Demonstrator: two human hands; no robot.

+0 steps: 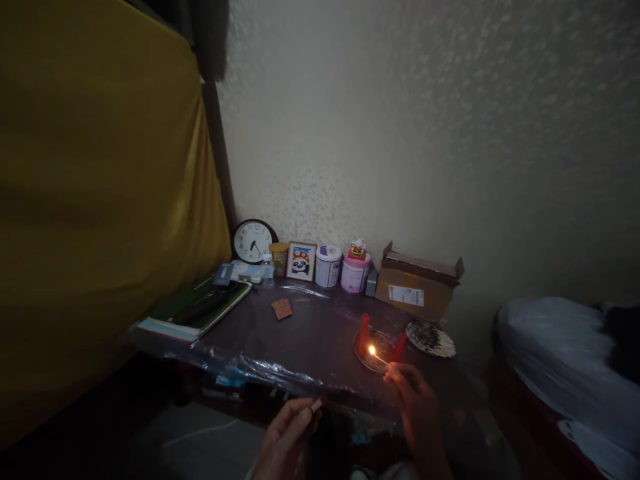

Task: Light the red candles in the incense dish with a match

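My right hand (417, 407) pinches a lit match (376, 355), its flame held over a small round tray (365, 357) on the dark table (310, 333). Two red candles (364, 327) stand at the tray's edges, one at the left and one at the right. My left hand (287, 437) is lower, at the table's front edge, with its fingers closed on a small matchbox (317, 404). The room is dim and the flame is the brightest spot.
Along the wall stand a round clock (253, 241), a small framed picture (301, 261), a white tin (328, 265), a pink tin (355, 271) and a cardboard box (417, 283). Books (197, 310) lie at the left. A bed (570, 360) is right; yellow cloth (100, 200) hangs left.
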